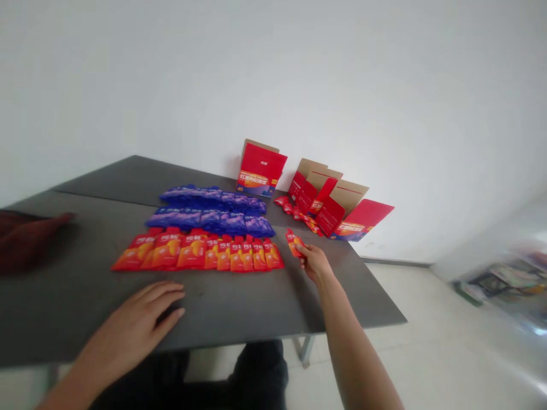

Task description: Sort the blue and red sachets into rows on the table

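My right hand (314, 261) pinches a small red-orange sachet (294, 242) just right of the end of a row of several like red-orange sachets (200, 252) lying flat on the dark grey table (239, 307). Behind that row lie two rows of blue-purple sachets (211, 212). My left hand (139, 322) rests flat on the table near its front edge, fingers stretched out, holding nothing.
A red carton (260, 169) stands upright against the white wall. To its right lie opened red cartons (337, 205) with loose red sachets (299, 213) beside them. A dark red cloth-like thing (25, 239) sits at the table's left edge. Clutter lies on the floor at right (504, 282).
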A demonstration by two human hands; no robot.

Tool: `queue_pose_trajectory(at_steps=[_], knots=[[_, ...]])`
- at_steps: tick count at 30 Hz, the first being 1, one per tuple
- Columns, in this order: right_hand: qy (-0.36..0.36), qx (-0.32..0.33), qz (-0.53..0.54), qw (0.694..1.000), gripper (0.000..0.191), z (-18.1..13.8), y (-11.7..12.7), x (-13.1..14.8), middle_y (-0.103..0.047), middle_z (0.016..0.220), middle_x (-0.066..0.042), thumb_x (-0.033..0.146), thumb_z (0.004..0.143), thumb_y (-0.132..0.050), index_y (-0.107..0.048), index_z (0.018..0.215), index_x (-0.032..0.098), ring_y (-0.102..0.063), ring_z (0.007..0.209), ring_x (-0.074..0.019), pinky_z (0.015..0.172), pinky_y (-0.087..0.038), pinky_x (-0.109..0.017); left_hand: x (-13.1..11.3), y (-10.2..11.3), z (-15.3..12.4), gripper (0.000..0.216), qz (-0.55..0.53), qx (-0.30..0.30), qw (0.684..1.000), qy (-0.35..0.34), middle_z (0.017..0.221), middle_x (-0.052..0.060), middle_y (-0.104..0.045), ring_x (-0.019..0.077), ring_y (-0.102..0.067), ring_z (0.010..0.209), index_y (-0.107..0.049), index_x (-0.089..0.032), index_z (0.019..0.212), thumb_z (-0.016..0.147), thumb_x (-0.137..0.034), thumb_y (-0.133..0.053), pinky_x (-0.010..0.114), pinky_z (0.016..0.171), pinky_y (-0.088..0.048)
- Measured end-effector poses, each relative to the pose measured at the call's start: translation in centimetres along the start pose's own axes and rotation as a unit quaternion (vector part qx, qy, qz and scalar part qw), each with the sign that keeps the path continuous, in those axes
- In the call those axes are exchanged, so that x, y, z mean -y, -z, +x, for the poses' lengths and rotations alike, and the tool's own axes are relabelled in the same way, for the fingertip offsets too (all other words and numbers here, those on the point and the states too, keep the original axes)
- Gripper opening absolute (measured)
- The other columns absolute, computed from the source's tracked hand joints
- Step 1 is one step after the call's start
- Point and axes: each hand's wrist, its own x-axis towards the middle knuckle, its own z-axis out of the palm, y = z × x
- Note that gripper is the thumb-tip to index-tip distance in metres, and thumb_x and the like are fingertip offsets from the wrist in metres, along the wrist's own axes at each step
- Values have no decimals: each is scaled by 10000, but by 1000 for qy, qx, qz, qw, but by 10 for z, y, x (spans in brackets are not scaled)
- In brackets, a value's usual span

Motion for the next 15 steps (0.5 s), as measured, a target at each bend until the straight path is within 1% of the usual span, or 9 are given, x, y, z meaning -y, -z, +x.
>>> queue_pose_trajectory(at_steps=[1, 3, 4, 6, 8, 10, 11, 13, 15], knots=[[1, 45, 63, 997, 258, -8, -14, 4, -671, 688, -28, 305, 814, -796, -580, 878, 179, -591, 481, -117, 411, -458, -194, -4, 3, 1, 448, 3, 6, 1000, -3, 1334, 36, -713, 300, -647, 1257, -755, -323, 1183, 923, -627, -554, 473, 1128, -487], [-2, 123, 119, 985, 263, -23, -46, 12, -712, 765, -60, 249, 792, -807, -591, 919, 169, -668, 558, -145, 468, -539, -214, -8, 8, 2, 438, 8, 5, 1000, -6, 1351, 49, -702, 292, -630, 1278, -744, -304, 1199, 946, -599, -543, 466, 1141, -472], [-8, 149, 118, 982, 251, -30, -64, 16, -723, 787, -72, 240, 802, -795, -594, 935, 168, -693, 585, -163, 477, -555, -225, -10, 9, 2, 433, 8, 3, 1000, -7, 1355, 53, -699, 288, -626, 1283, -741, -296, 1202, 954, -588, -539, 463, 1145, -467], [-21, 174, 88, 981, 180, -41, -102, 23, -726, 788, -72, 238, 856, -734, -593, 946, 173, -705, 583, -182, 448, -538, -230, -11, 11, 2, 431, 8, 0, 1000, -9, 1347, 59, -702, 285, -628, 1275, -744, -285, 1190, 958, -583, -538, 462, 1142, -468], [-34, 176, 46, 983, 101, -46, -136, 27, -713, 754, -49, 243, 905, -667, -587, 929, 185, -684, 540, -174, 423, -504, -224, -12, 12, 1, 432, 7, 1, 1000, -7, 1337, 62, -706, 286, -633, 1266, -747, -280, 1185, 960, -582, -535, 464, 1135, -474], [-35, 171, -1, 985, 80, -45, -163, 27, -680, 696, -13, 260, 930, -627, -592, 899, 196, -643, 494, -151, 427, -473, -214, -13, 12, 1, 430, 6, 3, 1000, -8, 1336, 62, -705, 286, -633, 1263, -745, -278, 1189, 962, -578, -535, 464, 1133, -475], [-24, 162, -30, 986, 102, -44, -174, 26, -657, 664, 4, 276, 932, -625, -600, 874, 197, -620, 481, -138, 435, -455, -207, -13, 13, 1, 425, 5, 5, 1000, -9, 1338, 61, -703, 285, -632, 1263, -743, -279, 1190, 965, -572, -535, 462, 1133, -475], [23, 135, -105, 985, 172, -40, -189, 22, -617, 628, 23, 313, 920, -646, -626, 803, 188, -596, 506, -121, 475, -426, -196, -14, 13, 1, 417, 5, 7, 1000, -11, 1339, 61, -700, 283, -630, 1264, -741, -277, 1190, 968, -563, -535, 464, 1134, -475], [76, 114, -195, 971, 238, -37, -196, 18, -604, 624, 22, 335, 906, -665, -652, 729, 176, -599, 579, -121, 537, -417, -199, -14, 13, 1, 417, 6, 9, 1000, -12, 1343, 63, -696, 284, -625, 1270, -738, -276, 1193, 971, -561, -532, 472, 1141, -468]])
